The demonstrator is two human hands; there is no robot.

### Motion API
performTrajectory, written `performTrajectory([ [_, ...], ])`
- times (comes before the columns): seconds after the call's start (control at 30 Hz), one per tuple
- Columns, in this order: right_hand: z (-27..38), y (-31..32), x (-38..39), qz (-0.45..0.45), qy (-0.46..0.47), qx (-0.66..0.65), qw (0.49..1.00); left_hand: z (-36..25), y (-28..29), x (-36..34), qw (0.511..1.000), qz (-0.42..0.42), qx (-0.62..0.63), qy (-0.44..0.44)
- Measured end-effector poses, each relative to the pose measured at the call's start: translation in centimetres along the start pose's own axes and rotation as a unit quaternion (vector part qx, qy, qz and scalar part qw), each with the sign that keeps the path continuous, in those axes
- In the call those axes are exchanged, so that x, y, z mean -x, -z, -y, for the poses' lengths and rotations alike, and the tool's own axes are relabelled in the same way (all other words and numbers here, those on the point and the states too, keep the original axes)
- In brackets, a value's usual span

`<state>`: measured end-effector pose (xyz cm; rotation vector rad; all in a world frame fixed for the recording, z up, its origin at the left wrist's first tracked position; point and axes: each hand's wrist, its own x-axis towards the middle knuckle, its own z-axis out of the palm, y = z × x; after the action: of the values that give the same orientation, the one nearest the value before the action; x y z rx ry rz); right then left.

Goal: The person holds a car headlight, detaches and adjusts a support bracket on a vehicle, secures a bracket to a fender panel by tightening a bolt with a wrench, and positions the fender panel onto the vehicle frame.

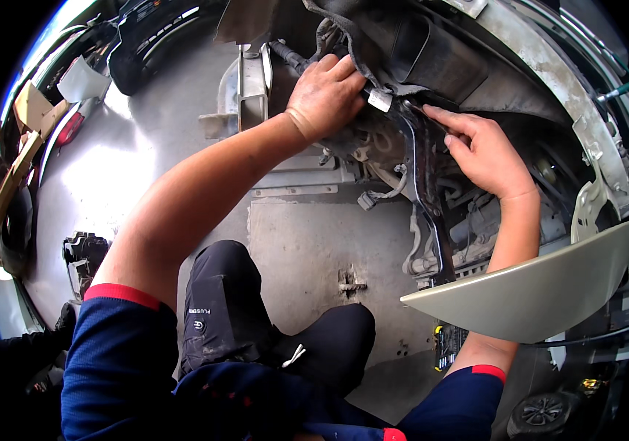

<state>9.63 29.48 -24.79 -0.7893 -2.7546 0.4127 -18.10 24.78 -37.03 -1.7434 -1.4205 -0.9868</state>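
At the top centre, my left hand (327, 95) is closed around a black wiring harness (288, 55), whose sheathed cable enters beside the knuckles; its fingertips are hidden underneath. A white label (380, 100) hangs on the harness just right of this hand. My right hand (487, 151) has its index finger stretched out to the upper end of a long black metal bracket (421, 169). The thumb is apart below, the other fingers are bent, and no held object shows. Behind the bracket hang loose wires with a grey connector (366, 200).
A beige body panel (527, 287) juts across my right forearm. Dark plastic liner (439, 66) lies above the hands, and a metal beam end (253, 88) sits left. Car parts and cardboard (31, 106) line the far left. A black-yellow case (447, 345) lies below the panel.
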Motion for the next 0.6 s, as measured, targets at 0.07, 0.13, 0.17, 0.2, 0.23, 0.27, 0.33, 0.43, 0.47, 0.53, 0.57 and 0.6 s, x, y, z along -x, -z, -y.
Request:
performTrajectory([
  [0.07,-0.5,-0.8,-0.2,-0.027,0.055,0.049,0.997,0.0,-0.2,0.3,1.0,-0.01,0.007,0.005],
  [0.13,0.0,-1.6,-0.2,-0.057,0.05,0.024,0.997,0.2,-0.1,0.5,1.0,-0.012,0.008,0.005],
  [0.17,1.0,-1.5,0.2,-0.003,-0.063,-0.034,0.997,0.3,0.1,0.7,1.0,-0.013,0.008,0.004],
  [0.2,1.6,-1.7,0.1,-0.002,-0.059,-0.037,0.998,0.5,0.3,0.8,1.0,-0.011,0.004,0.005],
  [0.23,2.1,-1.7,0.3,0.018,-0.076,-0.101,0.992,0.4,0.2,0.7,1.0,-0.004,-0.003,0.006],
  [0.27,2.6,-1.6,0.3,0.038,-0.091,-0.164,0.981,0.5,0.3,0.7,1.0,0.004,-0.01,0.008],
  [0.33,3.0,-0.8,-0.1,0.051,-0.098,-0.116,0.987,0.4,0.3,0.6,1.0,0.0,-0.01,0.007],
  [0.43,0.3,-0.4,-0.2,-0.034,0.013,0.031,0.999,-0.1,-0.2,0.1,1.0,-0.009,0.0,0.004],
  [0.47,-0.4,-0.8,-0.6,-0.085,0.098,0.063,0.99,-0.2,-0.3,0.0,1.0,-0.012,0.004,0.003],
  [0.53,-0.4,-1.0,-0.4,-0.07,0.062,0.136,0.986,-0.2,-0.4,0.0,1.0,-0.008,0.006,0.002],
  [0.57,1.6,-0.9,-0.1,-0.019,-0.008,0.04,0.999,0.4,-0.2,0.5,1.0,-0.001,0.001,0.006],
  [0.6,2.9,-0.9,-0.3,0.044,-0.1,0.019,0.994,0.9,0.0,0.9,1.0,0.002,-0.007,0.011],
])
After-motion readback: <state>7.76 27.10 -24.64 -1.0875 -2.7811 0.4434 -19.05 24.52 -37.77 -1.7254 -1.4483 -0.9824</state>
